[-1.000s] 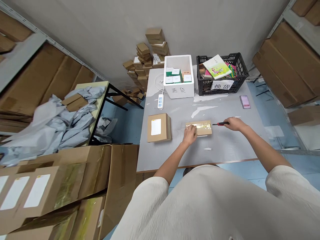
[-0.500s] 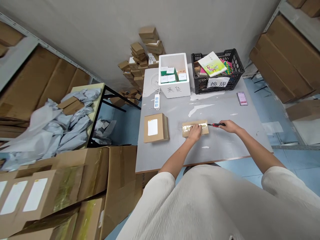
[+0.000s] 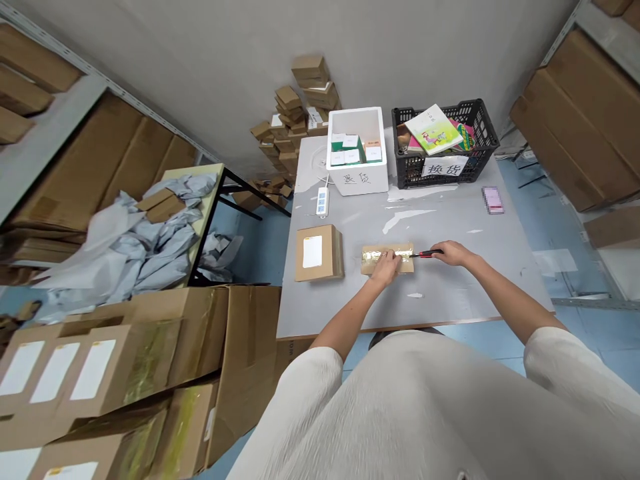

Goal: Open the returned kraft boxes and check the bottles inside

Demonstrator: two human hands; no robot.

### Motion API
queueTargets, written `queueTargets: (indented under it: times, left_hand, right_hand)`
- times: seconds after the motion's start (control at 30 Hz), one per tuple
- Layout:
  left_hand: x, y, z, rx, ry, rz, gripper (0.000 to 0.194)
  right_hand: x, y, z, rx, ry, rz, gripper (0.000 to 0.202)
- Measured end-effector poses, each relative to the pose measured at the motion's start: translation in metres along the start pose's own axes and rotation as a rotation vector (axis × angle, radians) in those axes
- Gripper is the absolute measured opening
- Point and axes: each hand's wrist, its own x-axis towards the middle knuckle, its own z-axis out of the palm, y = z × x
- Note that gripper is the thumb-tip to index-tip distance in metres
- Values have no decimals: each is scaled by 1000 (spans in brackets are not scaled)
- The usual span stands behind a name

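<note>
A small cardboard box (image 3: 369, 268) with shiny clear tape along its top lies on the grey table (image 3: 330, 310). My left hand (image 3: 387, 268) rests on this box from the near side, its fingers spread over the tape. From the right, my right hand (image 3: 453, 253) is closed around a red and black cutter (image 3: 429, 253). The cutter's tip is at the right end of the taped box. Further left on the table sits a larger cardboard box (image 3: 319, 253) with a white label.
A white foam box (image 3: 361, 180) and a black crate (image 3: 447, 175) with books stand at the table's back. Nearby are a power strip (image 3: 323, 202) and a phone (image 3: 493, 200). Large cartons (image 3: 250, 353) crowd the left side.
The cutter in my right hand has moved left, so its tip now meets the box's right end. My left hand stays on the box. The camera view has shifted slightly.
</note>
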Motion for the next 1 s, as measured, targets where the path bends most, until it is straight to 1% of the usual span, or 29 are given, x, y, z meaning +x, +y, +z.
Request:
queueTargets:
  times: [0.17,0.3,0.4,0.5,0.57,0.63,0.73,0.8,0.87,0.93,1.0]
  left_hand:
    - [-1,-2,-1,-4,-2,0,47]
    - [2,-3,-1,-50,7,-16,50]
    - [2,-3,-1,-53,1,-27,52]
    - [0,-2,-1,-47,1,-28,50]
    - [-2,-2,0,-47,5,-29,47]
    - [-2,-2,0,-57,14,-27,47]
    - [0,-3,0,-67,19,-21,47]
    - [2,-3,-1,-57,10,-21,46]
    - [3,-4,-1,-49,5,-20,46]
    - [2,-4,-2,-50,12,-11,53]
    - [1,-4,-3,-62,21,-9,65]
  right_hand:
    - [16,-7,5,-152,1,-49,39]
    - [20,-9,9,-149,2,-57,40]
    - [20,-4,9,-27,-45,-14,37]
    - [16,6,10,169,-151,47,35]
    - [13,12,15,300,-217,59,36]
    - [9,15,22,411,-249,48,39]
    - [7,12,36,527,-265,14,43]
    - [6,8,43,558,-272,-1,43]
    - [4,6,47,568,-248,9,42]
    - [-1,9,46,566,-193,47,42]
    - [-7,17,43,557,-140,88,43]
